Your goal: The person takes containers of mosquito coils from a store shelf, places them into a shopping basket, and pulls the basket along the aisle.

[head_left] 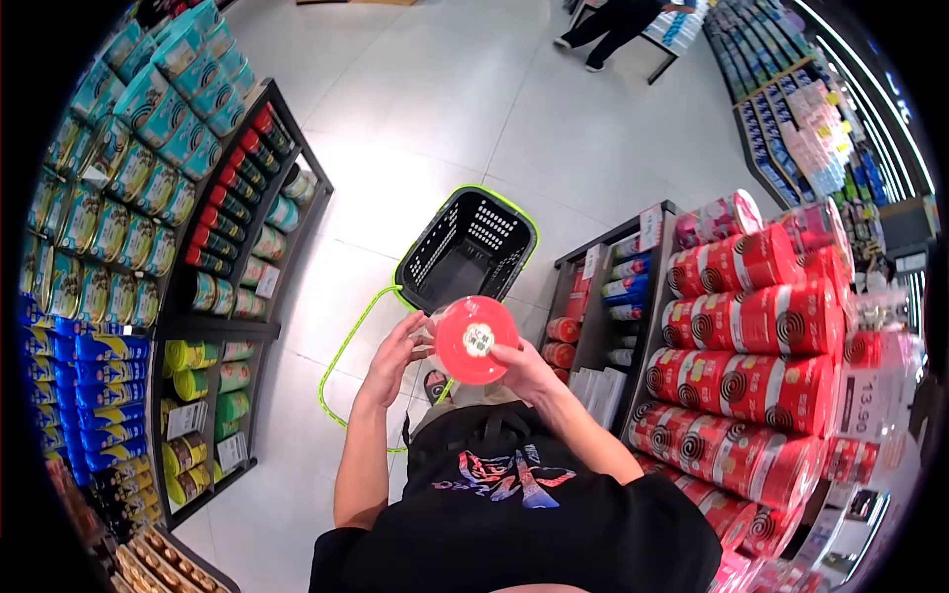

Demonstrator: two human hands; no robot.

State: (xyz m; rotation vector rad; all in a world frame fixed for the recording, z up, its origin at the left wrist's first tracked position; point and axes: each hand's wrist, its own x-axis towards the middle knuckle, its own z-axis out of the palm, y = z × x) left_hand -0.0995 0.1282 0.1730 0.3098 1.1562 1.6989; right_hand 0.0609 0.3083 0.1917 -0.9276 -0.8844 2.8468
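A round red container (457,358) with a pale flower-shaped label on its top is in front of my chest. My right hand (528,372) grips it from the right, the thumb on its top near the label. On its other side my left hand (397,358) has its fingers raised and apart, close to the container's left edge; whether they touch it I cannot tell. Just beyond the container stands a black basket (427,259) with a green rim, and nothing shows inside it. Its green handle (331,368) hangs down to the left.
Shelves (321,188) with tins and cans rise on the left. Red cylindrical packs (741,321) are stacked on the right, beside a dark shelf unit (633,381). A person (615,28) stands at a table at the top. Pale floor tiles (415,119) lie between the shelves.
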